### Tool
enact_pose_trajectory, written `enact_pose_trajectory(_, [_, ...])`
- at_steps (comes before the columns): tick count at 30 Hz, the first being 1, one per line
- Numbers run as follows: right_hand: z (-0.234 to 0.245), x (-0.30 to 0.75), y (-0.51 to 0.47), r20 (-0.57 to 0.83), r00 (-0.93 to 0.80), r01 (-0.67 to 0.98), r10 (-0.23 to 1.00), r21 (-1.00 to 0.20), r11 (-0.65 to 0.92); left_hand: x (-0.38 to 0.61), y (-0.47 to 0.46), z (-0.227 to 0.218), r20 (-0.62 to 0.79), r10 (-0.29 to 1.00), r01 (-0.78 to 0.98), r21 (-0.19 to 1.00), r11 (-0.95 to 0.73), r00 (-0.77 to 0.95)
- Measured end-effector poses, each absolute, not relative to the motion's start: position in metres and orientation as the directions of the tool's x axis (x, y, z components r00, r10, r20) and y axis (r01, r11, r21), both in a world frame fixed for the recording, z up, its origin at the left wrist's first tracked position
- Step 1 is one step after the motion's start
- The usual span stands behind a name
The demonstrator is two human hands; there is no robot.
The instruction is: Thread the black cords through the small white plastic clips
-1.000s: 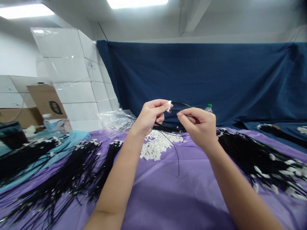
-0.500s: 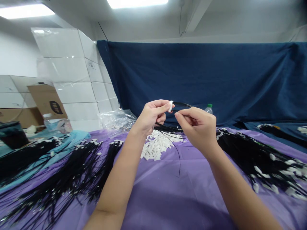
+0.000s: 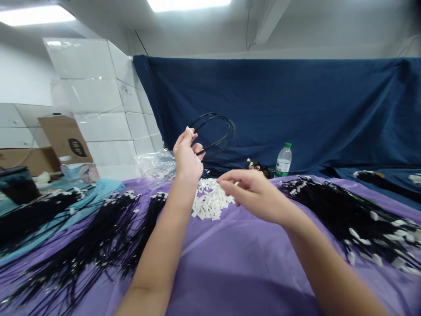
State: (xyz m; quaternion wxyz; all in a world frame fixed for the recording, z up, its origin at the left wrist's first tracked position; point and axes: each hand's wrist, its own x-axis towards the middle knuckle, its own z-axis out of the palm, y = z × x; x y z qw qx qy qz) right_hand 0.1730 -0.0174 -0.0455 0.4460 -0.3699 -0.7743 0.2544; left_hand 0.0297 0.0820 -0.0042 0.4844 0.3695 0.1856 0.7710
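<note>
My left hand point(image 3: 188, 154) is raised in front of the blue curtain, its fingers closed on a looped bundle of thin black cables point(image 3: 231, 127). A white connector point(image 3: 190, 130) pokes out at its fingertips, and the cables arc rightward from there. Lower and to the right, my right hand point(image 3: 251, 191) hovers at the edge of a pile of small white connectors point(image 3: 210, 204). Its fingers are loosely bent and apart, with no cable in them. Part of the pile is hidden behind that hand.
Black cable bundles with white ends lie on the left point(image 3: 95, 228) and right point(image 3: 342, 215) of the purple cloth point(image 3: 237, 263). A green-capped bottle point(image 3: 283, 160) stands behind. Clear plastic wrap point(image 3: 156, 166), a dark cup point(image 3: 18, 186) and stacked white boxes point(image 3: 88, 92) are at left.
My right hand has let go of the cables and moved down toward the white pile. My left hand has shifted left and slightly up, carrying the looped cables.
</note>
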Motion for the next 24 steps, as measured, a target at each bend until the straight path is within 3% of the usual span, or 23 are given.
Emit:
enact_pose_trajectory(3, [-0.057, 0.163, -0.002, 0.304, -0.335, 0.291, 0.892, -0.867, 0.404, 0.034, 0.080, -0.005, 0.371, 0.890, -0.640, 0.623, -0.450, -0.265])
enact_pose_trajectory(6, [-0.059, 0.158, 0.017, 0.246, -0.117, 0.010, 0.962, -0.968, 0.249, 0.037, 0.079, -0.006, 0.374, 0.894, -0.658, 0.612, -0.438, -0.248])
enact_pose_trajectory(9, [-0.052, 0.162, 0.030, 0.198, 0.157, -0.355, 0.967, -0.903, 0.243, 0.038, 0.080, -0.007, 0.376, 0.894, -0.659, 0.612, -0.437, -0.244])
enact_pose_trajectory(12, [-0.045, 0.175, 0.036, 0.245, 0.360, -0.550, 0.900, -0.724, 0.417, 0.038, 0.082, -0.009, 0.379, 0.887, -0.643, 0.617, -0.454, -0.263])
enact_pose_trajectory(18, [-0.032, 0.204, 0.028, 0.421, 0.570, -0.563, 0.706, -0.425, 0.709, 0.037, 0.084, -0.010, 0.384, 0.886, -0.611, 0.644, -0.460, -0.261])
enact_pose_trajectory(20, [-0.026, 0.209, 0.019, 0.511, 0.525, -0.528, 0.681, -0.432, 0.731, 0.036, 0.084, -0.009, 0.403, 0.886, -0.577, 0.677, -0.457, -0.229])
enact_pose_trajectory(24, [-0.021, 0.209, 0.001, 0.671, 0.278, -0.369, 0.688, -0.587, 0.721, 0.036, 0.078, -0.009, 0.481, 0.876, -0.432, 0.782, -0.449, -0.041])
